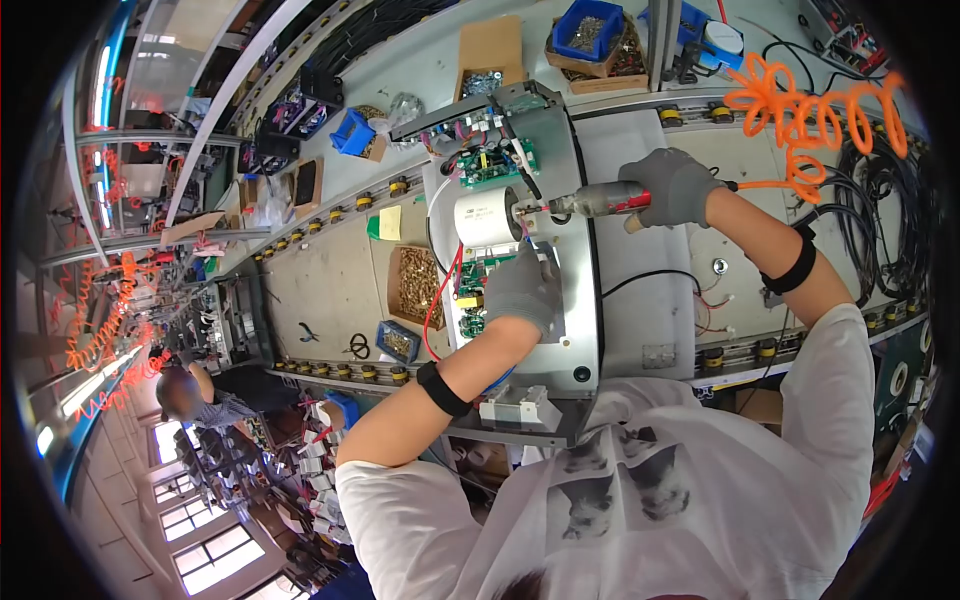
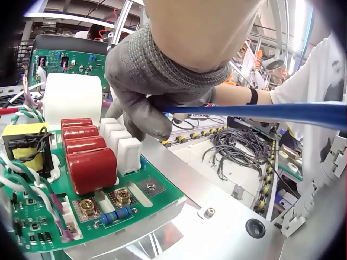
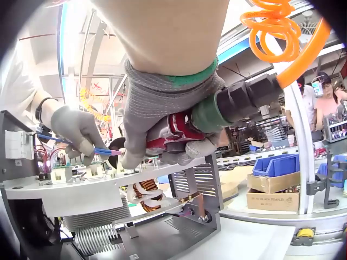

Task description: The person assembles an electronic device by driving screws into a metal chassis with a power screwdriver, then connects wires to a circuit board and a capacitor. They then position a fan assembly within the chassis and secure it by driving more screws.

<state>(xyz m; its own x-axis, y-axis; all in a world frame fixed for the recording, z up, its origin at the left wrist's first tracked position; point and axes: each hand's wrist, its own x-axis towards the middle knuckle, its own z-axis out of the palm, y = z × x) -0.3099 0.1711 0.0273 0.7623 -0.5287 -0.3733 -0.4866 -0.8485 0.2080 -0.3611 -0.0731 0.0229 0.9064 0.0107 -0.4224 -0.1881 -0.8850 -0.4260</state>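
Note:
My gloved right hand (image 1: 672,187) grips a red and grey air screwdriver (image 1: 598,199), its bit pointing left at the end of a white cylindrical capacitor (image 1: 485,217). An orange coiled hose (image 3: 312,49) feeds the back of the screwdriver. Just below the bit, my gloved left hand (image 1: 522,292) pinches a blue wire (image 3: 101,151) by its end near the capacitor terminals. The wire trails back under the left wrist. Beneath that hand lies a green circuit board (image 2: 146,203) with red capacitors (image 2: 92,170) and white block parts (image 2: 129,155), mounted on a metal chassis (image 1: 580,300).
Left of the chassis sit a cardboard box of brass fasteners (image 1: 412,285), a blue bin (image 1: 398,342) and pliers (image 1: 309,332). Blue parts bins (image 1: 588,30) stand on the back shelf. Black cables (image 1: 870,215) lie coiled at the right. Another person (image 1: 200,400) is at far left.

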